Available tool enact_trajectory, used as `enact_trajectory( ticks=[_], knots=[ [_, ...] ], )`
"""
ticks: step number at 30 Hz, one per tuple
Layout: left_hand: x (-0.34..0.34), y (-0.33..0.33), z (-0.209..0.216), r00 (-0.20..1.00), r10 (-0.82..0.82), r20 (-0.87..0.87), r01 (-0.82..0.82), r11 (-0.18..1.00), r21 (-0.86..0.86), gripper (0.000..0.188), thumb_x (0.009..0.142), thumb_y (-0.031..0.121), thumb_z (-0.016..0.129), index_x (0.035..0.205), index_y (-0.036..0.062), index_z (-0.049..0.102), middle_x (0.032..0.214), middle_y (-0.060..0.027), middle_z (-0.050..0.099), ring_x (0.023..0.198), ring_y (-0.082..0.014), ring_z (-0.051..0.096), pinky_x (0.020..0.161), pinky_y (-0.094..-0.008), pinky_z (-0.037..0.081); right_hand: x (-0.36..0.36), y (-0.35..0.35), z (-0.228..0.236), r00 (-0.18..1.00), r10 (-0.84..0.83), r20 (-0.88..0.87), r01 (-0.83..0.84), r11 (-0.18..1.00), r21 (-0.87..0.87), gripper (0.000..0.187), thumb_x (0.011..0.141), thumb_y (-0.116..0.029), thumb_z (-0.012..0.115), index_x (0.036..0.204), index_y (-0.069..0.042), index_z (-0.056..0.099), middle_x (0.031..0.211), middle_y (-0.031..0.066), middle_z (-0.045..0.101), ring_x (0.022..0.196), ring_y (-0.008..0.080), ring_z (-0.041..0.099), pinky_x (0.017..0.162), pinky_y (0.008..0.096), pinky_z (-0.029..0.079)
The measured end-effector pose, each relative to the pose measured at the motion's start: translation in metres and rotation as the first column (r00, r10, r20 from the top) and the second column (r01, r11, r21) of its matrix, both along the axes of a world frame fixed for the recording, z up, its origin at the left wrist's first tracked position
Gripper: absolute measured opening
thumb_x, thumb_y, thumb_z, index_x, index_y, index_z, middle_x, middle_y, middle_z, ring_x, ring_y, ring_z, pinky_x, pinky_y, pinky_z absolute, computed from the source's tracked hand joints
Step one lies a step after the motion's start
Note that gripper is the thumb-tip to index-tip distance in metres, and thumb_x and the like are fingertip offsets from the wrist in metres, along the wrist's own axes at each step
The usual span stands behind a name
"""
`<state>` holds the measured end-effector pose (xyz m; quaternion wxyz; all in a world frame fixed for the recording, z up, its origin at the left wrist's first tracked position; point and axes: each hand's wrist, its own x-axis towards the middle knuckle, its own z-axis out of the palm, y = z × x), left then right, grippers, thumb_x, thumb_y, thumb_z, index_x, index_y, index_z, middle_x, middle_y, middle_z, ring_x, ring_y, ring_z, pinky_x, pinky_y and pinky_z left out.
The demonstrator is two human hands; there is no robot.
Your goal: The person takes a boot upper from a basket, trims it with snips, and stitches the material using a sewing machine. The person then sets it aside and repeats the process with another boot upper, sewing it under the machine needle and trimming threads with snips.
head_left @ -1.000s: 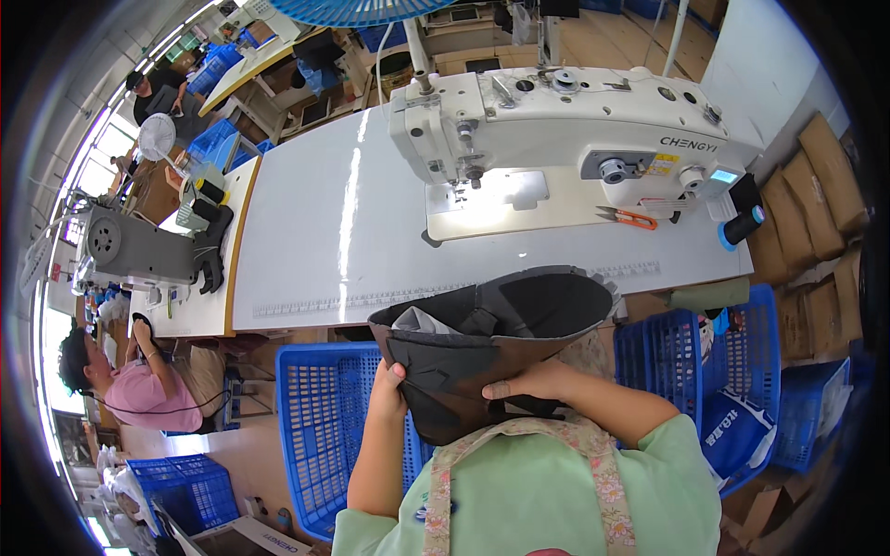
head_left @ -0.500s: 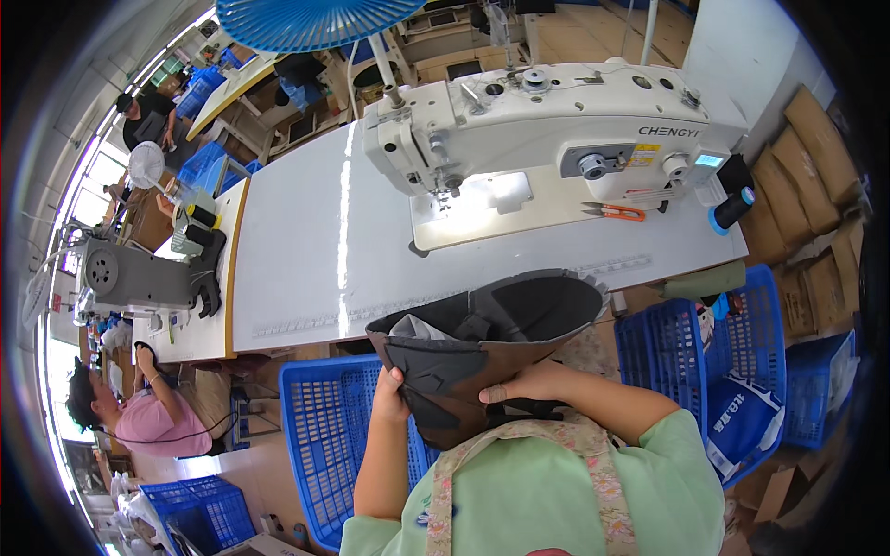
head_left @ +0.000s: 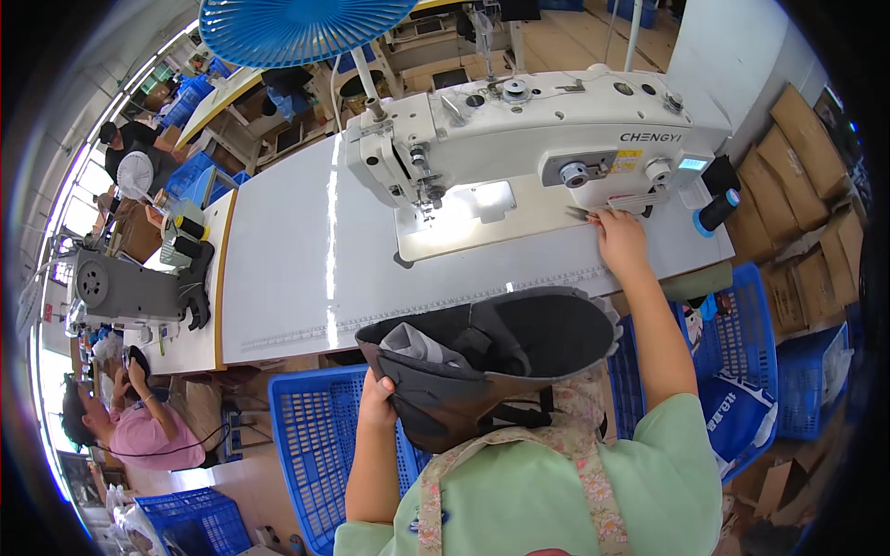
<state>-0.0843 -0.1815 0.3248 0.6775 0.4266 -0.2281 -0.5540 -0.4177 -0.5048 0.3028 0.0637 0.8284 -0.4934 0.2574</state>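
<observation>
A dark grey and brown bag [head_left: 436,389], seemingly half-sewn, sits against my apron with its wide mouth facing up. Light grey cloth shows inside at its left. My left hand [head_left: 377,398] grips the bag's left side, thumb on the outside. Across the table, my right hand [head_left: 619,236] has its fingers closed over the handle of the thread snips [head_left: 579,214]. Only the blades stick out to the left; the orange handle is covered by my fingers. The snips lie beside the base of the white sewing machine [head_left: 519,130].
The pale sewing table [head_left: 287,250] has a ruler strip along its front edge. A black thread cone [head_left: 718,213] stands at right. Blue baskets [head_left: 311,445] flank me. A blue fan [head_left: 306,28] hangs above. At left, a person in pink [head_left: 153,431] sits near another machine [head_left: 130,283].
My right hand has left the bag and reached forward right onto the thread snips. My left hand still holds the bag, whose mouth now opens wider to view.
</observation>
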Motion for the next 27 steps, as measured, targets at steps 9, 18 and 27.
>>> enact_trajectory(
  ticks=[9,18,27],
  knots=[
    [-0.006,-0.009,0.021,0.988,-0.13,0.079,0.127,0.991,0.044,0.11,0.059,0.051,0.091,0.138,-0.0065,0.041,0.127,-0.0163,0.059,0.117,-0.0293,0.06,0.1,-0.0418,0.05,0.006,0.019,0.032,0.982,0.106,0.159,-0.147,0.95,0.275,0.023,0.082,-0.008,0.061,0.104,-0.004,0.065,0.099,0.0154,0.062,0.087,0.0324,0.062,0.074,0.0419,0.05],
    [-0.022,-0.009,0.042,0.983,-0.115,0.142,0.11,0.993,0.046,0.104,0.055,0.038,0.095,0.135,-0.0061,0.046,0.125,-0.0158,0.061,0.113,-0.0273,0.062,0.098,-0.0396,0.05,0.016,0.104,0.153,0.701,0.262,0.663,-0.707,0.371,0.602,0.028,0.096,-0.022,0.06,0.118,-0.006,0.067,0.074,0.0034,0.06,0.071,0.011,0.058,0.061,0.0287,0.047],
    [-0.035,-0.004,0.056,0.976,-0.064,0.209,0.062,0.998,0.013,0.102,0.052,0.038,0.097,0.129,-0.009,0.051,0.125,-0.0165,0.061,0.115,-0.0268,0.06,0.101,-0.0398,0.045,0.01,0.133,0.143,0.767,0.426,0.48,-0.642,0.517,0.567,0.034,0.087,-0.031,0.072,0.115,-0.012,0.072,0.076,0.0103,0.062,0.069,0.0273,0.061,0.064,0.036,0.047]
  ],
)
